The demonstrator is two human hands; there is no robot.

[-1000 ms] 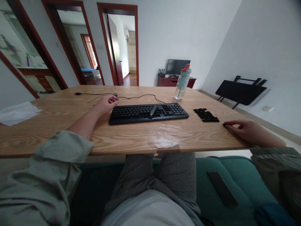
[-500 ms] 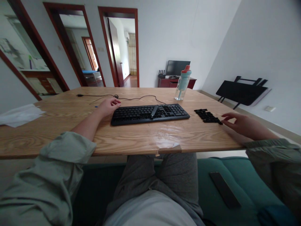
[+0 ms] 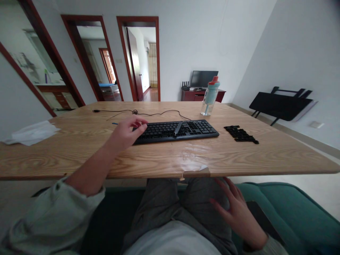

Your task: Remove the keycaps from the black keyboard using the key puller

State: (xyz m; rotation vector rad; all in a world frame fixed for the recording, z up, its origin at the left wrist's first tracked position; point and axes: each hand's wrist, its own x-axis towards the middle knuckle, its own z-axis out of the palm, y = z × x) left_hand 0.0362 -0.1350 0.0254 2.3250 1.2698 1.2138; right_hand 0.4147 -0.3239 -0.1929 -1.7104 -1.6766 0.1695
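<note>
A black keyboard [image 3: 159, 131] lies on the wooden table, with some keycaps gone and a slim dark grey tool [image 3: 178, 128] resting across it. At the keyboard's left end hovers my left hand [image 3: 126, 131], its fingers loosely curled and the thumb apart, with nothing seen between them. My right hand [image 3: 236, 209] is below the table edge, over my right thigh, empty with fingers spread. To the right of the keyboard sits a cluster of loose black keycaps [image 3: 240, 134]. The keyboard's left edge is partly hidden by my left hand.
A clear bottle with a red lid [image 3: 210, 97] stands behind the keyboard. The black cable [image 3: 159, 113] runs along the back. White tissue [image 3: 34, 132] lies at the far left. The table's front edge [image 3: 159, 176] has peeling tape. A dark flat object [image 3: 262, 219] is on the green seat.
My right hand has left the keycaps and dropped below the table edge to my lap. My left hand has moved slightly right and nearer, over the keyboard's left end. The view has shifted slightly.
</note>
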